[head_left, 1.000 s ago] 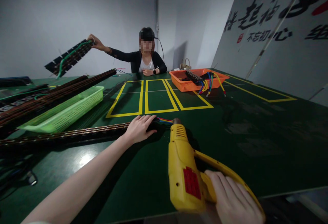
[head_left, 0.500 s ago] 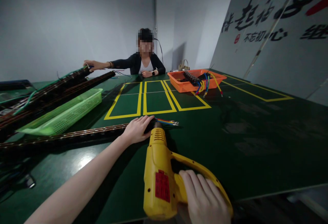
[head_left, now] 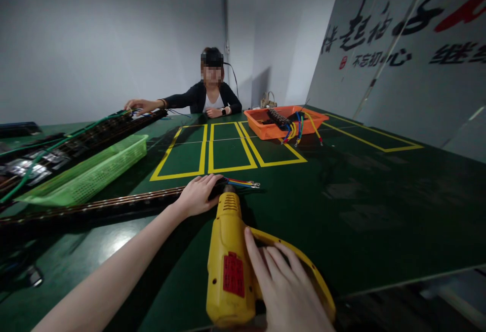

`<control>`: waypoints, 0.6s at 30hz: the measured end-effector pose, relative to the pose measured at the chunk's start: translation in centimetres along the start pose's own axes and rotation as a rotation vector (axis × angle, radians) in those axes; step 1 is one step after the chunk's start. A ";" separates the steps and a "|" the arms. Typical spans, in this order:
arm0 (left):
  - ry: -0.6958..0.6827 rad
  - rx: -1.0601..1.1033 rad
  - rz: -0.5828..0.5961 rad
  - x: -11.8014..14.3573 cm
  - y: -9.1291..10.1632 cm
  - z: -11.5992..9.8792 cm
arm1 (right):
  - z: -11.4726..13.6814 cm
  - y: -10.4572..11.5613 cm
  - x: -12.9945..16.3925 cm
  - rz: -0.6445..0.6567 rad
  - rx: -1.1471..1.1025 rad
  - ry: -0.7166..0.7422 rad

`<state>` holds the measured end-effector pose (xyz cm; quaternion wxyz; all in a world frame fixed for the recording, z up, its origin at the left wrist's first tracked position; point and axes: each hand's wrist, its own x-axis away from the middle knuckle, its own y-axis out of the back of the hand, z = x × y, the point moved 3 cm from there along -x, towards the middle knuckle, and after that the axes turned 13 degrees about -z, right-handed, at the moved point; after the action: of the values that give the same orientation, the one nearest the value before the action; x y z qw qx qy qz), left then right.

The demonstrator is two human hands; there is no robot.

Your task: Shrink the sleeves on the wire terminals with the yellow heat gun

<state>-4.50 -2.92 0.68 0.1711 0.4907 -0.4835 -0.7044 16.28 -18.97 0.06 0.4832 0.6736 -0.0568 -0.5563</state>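
My right hand (head_left: 286, 284) grips the handle of a yellow heat gun (head_left: 230, 256), its index finger stretched along the body and the other fingers curled round the handle. The gun's nozzle points away from me, close to the end of a long black cable chain (head_left: 125, 204). Over that end my left hand (head_left: 199, 193) is closed, with the fingertips partly out of sight. Red, yellow and blue wires (head_left: 243, 183) with metal ring terminals stick out of the chain to the right of my left hand.
A green basket (head_left: 114, 170) stands at left, with more cable chains (head_left: 87, 139) above it. Across the green table (head_left: 364, 231), a co-worker (head_left: 212, 94) rests a hand on those chains. An orange basket (head_left: 261, 132) holds chain and wires. Yellow tape outlines (head_left: 231, 170) mark the tabletop.
My right index finger has stretched out along the heat gun's body. The co-worker's chains at left have dropped slightly and shifted. My left hand stays on the cable chain.
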 end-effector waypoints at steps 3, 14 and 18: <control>-0.010 -0.015 -0.035 0.2 -0.1 0.0 | 1.0 -0.2 -0.7 0.118 -0.018 -0.025; 0.010 0.003 -0.076 0.7 -0.2 0.0 | -0.3 1.3 0.6 -0.109 0.112 0.100; 0.033 0.006 -0.081 0.7 -0.2 0.0 | -1.5 2.5 1.3 -0.141 0.215 0.165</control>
<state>-4.78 -3.34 0.11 0.1487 0.5220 -0.4625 -0.7010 19.15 -20.24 0.80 0.3711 0.7674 -0.0289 -0.5221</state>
